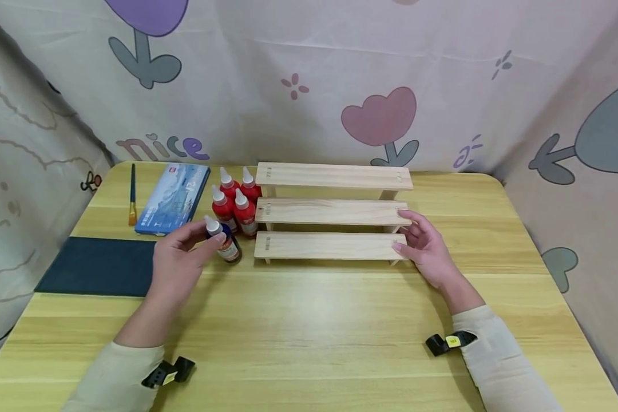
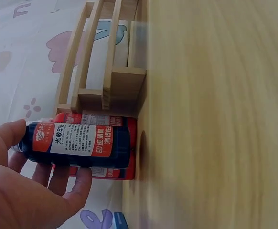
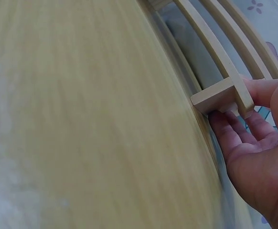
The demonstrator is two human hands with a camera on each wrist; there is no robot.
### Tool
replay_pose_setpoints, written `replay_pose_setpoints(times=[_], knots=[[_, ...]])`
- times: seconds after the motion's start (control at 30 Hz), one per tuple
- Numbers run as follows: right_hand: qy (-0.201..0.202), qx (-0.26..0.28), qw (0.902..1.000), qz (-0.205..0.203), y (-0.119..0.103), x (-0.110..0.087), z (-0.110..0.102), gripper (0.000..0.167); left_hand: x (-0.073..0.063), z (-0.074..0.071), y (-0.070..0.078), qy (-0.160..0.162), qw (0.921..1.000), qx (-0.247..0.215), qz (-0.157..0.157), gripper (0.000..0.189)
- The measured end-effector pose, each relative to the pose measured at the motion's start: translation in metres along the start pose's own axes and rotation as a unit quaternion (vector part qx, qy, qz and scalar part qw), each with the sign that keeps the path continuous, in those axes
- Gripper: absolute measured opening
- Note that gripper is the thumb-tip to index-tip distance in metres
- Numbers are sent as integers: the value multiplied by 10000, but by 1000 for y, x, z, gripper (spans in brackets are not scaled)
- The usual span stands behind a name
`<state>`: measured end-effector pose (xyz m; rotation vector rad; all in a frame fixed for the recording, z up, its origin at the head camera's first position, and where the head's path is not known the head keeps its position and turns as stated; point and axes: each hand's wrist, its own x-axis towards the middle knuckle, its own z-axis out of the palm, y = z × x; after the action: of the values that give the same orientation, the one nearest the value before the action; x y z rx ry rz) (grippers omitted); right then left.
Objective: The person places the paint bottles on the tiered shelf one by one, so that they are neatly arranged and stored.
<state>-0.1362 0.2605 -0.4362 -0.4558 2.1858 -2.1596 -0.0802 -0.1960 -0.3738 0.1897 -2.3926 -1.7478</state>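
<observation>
My left hand [image 1: 180, 260] holds a dark blue ink bottle [image 1: 229, 252] near its white nozzle cap, thumb on one side and fingers on the other. The bottle's white and orange label [image 2: 74, 139] faces the left wrist camera. Just behind it stand several red bottles [image 1: 244, 214] with white nozzles, against the left end of a three-tier wooden rack [image 1: 329, 246]. At the rack's right end, my right hand [image 1: 427, 252] grips the lower tiers, its thumb on the lowest board. In the right wrist view, fingers [image 3: 225, 131] lie by the end support [image 3: 215, 98].
Left of the bottles lies a blue box [image 1: 172, 197], with a paintbrush [image 1: 133, 194] beside it. A dark flat mat [image 1: 100, 266] lies nearer, by the table's left edge. Patterned cloth [image 1: 309, 131] hangs behind the wooden table [image 1: 309, 332].
</observation>
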Motion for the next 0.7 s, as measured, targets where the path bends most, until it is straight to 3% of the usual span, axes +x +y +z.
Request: replay_pose_setpoints(times=[0.3, 0.53, 0.7], knots=[[16, 4, 10000, 17, 0, 0, 0, 70, 0, -8, 13, -236, 9991, 350, -29, 44], [12, -12, 9999, 100, 0, 0, -1, 69, 1, -12, 25, -129, 9982, 465, 364, 38], [30, -38, 9999, 148, 0, 0, -1, 69, 2, -15, 37, -43, 9976, 534, 428, 38]])
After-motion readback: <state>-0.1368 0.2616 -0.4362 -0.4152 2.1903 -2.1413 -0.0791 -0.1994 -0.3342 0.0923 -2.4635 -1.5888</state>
